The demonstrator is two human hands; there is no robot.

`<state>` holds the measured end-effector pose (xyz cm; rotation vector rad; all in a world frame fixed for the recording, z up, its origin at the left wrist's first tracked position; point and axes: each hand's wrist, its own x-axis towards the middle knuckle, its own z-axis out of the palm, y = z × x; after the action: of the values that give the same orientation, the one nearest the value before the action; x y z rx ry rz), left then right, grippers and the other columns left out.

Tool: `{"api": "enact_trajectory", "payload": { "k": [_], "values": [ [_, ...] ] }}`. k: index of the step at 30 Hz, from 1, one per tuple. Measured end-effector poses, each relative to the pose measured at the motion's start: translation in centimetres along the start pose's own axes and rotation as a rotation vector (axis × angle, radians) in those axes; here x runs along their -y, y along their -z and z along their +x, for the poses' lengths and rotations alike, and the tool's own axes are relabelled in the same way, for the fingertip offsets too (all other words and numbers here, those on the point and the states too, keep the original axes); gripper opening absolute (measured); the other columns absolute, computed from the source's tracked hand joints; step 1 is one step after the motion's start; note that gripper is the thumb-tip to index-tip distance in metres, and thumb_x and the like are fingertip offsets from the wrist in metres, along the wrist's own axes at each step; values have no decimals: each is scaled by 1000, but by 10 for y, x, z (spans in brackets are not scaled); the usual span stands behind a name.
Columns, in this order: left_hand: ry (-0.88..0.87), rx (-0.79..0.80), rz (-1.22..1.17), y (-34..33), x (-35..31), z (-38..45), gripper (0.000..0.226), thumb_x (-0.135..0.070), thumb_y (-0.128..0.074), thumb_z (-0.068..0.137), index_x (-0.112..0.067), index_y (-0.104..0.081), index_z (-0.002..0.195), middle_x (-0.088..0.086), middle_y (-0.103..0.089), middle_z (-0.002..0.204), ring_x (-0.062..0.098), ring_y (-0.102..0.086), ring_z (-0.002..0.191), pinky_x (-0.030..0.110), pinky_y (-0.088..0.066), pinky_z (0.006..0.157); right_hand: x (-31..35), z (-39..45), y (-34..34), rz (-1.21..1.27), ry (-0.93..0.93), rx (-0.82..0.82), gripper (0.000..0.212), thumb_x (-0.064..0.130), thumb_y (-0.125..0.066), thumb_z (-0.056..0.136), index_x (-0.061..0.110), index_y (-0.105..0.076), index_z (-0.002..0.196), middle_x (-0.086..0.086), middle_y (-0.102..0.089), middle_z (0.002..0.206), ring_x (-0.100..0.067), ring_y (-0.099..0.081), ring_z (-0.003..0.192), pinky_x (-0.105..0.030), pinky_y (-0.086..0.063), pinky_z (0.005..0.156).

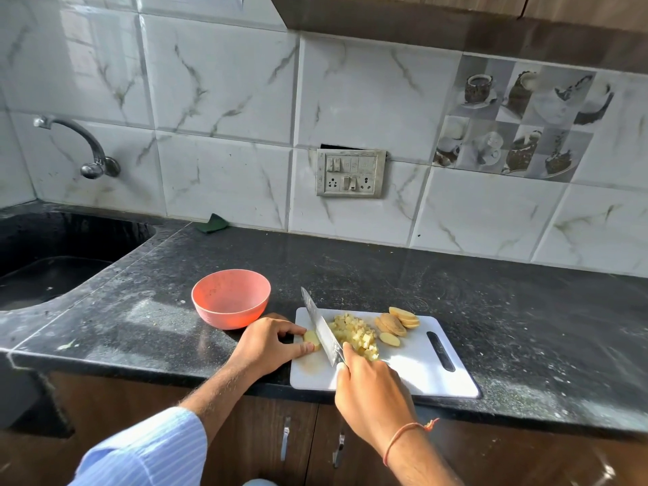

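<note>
The right hand (371, 391), a thin orange thread tied round its wrist, is gripping a broad steel knife (321, 327), fingers curled tight about the handle. The mottled blade is lying edge-down on a smooth white plastic cutting board (413, 370) with a slot handle. The left hand (270, 340), coming out of a pale blue striped sleeve (150, 450), is pinching a rounded yellow potato piece (312, 340) between thumb and fingers (301, 349), just left of the blade at the board's left edge. Right of the blade, small potato cubes (356, 336) are sitting in a heap, with oval slices (398, 320) fanning out beyond. A matte coral bowl (229, 298) is standing near the board's far left corner on the speckled black stone tabletop (491, 310). Farther back, a grimy switch plate (350, 173) is hanging on glossy marbled tiles.
</note>
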<state>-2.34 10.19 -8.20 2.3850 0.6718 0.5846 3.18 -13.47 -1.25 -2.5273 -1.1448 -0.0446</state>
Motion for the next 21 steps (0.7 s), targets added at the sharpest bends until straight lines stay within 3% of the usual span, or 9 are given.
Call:
{"api": "enact_trajectory", "payload": {
  "k": [8,11,15,18,21],
  "values": [
    [2,-12,-8,0,1,1,53,-70,-85,70,-38,-82,112,-22,-68,113,-1,-64,98,10,-45,78,9,10,-7,-55,-8,55,52,27,-38,108,26,-36,160,-5,-74,113,-24,-71,102,-35,-60,82],
    [2,-1,-2,1,1,2,53,-70,-85,71,-38,-82,112,-22,-68,113,-1,-64,96,10,-45,76,16,17,-9,-94,-3,75,53,28,-39,109,24,-31,161,-9,-70,117,-27,-68,105,-37,-54,80],
    [-6,-23,-19,-1,4,2,53,-73,-84,70,-39,-82,111,-22,-70,112,-2,-66,95,10,-45,76,10,11,-10,-157,33,70,56,26,-37,107,23,-31,162,-9,-72,116,-28,-70,102,-40,-61,84],
    [-7,-12,-20,-1,4,2,52,-71,-85,70,-39,-83,110,-23,-69,112,-2,-65,96,9,-44,75,-2,2,-10,-159,45,47,55,26,-37,106,24,-36,160,-5,-74,110,-23,-73,95,-33,-61,75],
    [-9,-3,-16,0,4,3,52,-70,-85,70,-38,-83,111,-21,-70,114,0,-65,99,9,-45,79,-4,3,-8,-81,25,34,50,28,-37,108,25,-41,157,-4,-75,114,-22,-72,101,-28,-53,73]
  ]
}}
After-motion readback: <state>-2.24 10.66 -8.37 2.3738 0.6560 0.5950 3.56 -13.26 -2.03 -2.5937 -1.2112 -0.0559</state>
